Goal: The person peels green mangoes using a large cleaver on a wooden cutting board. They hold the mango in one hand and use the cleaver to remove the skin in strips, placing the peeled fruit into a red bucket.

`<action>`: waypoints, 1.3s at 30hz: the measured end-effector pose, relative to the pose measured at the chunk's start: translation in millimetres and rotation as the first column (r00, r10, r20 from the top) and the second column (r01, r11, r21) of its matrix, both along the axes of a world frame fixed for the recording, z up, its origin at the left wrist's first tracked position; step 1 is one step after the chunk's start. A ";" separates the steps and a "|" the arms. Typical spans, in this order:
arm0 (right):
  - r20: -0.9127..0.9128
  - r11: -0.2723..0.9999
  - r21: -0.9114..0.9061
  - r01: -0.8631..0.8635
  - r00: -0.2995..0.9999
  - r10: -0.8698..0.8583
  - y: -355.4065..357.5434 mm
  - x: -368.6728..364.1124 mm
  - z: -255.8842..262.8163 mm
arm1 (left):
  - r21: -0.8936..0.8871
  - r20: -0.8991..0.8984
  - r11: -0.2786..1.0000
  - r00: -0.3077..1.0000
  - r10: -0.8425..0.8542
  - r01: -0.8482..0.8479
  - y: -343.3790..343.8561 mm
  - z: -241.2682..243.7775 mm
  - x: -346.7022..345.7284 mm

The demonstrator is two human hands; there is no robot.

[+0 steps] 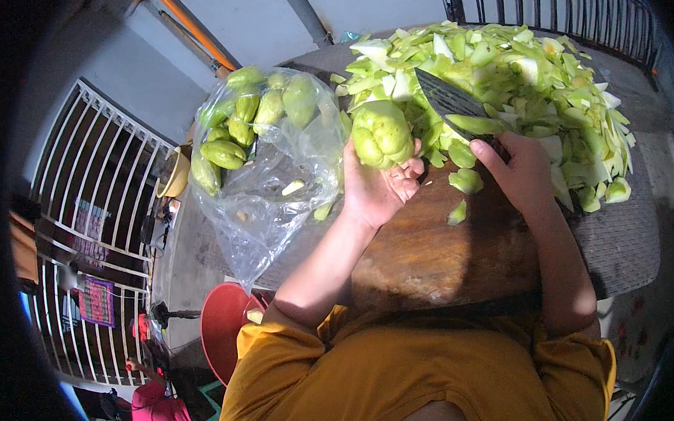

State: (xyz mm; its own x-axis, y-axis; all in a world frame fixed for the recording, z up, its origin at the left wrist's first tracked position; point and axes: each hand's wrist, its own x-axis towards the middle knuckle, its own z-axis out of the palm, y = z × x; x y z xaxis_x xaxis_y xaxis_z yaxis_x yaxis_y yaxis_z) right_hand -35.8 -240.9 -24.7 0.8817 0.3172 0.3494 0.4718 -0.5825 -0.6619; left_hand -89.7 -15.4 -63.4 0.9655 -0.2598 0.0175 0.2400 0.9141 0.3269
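Observation:
A whole pale-green chayote (382,134) rests in the upturned palm of my left hand (379,192), with the fingers curled around its side. My right hand (519,172) grips a broad, dark-bladed kitchen knife (442,97), its tip pointing up and to the left. One green chayote slice (474,125) lies against the blade, close to my right thumb. Both hands are above a thick wooden cutting board (424,252). A few loose slices (466,181) sit on the board between them. Behind the knife rises a large heap of cut chayote pieces (503,60).
On the table's left, a clear plastic bag (264,208) holds several whole chayotes (223,154). A red plastic tub (221,329) stands below the table edge, left of my body. A person in a pink top (157,404) is at lower left, near a white barred grille (99,169).

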 end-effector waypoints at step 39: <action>-0.009 0.941 0.229 -0.248 0.966 0.257 11.0 -13.0 -8.0 | -0.195 -0.145 0.966 0.979 0.142 -0.169 -7.4 -8.3 -14.3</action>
State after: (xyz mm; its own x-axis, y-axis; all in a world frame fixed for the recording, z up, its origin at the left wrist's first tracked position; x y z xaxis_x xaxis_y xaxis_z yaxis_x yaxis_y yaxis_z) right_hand -48.8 -229.8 -32.7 0.7967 0.4485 0.4051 0.5563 -0.2823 -0.7815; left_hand -104.1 -22.8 -71.7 0.9912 -0.1102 -0.0727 0.1174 0.9876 0.1042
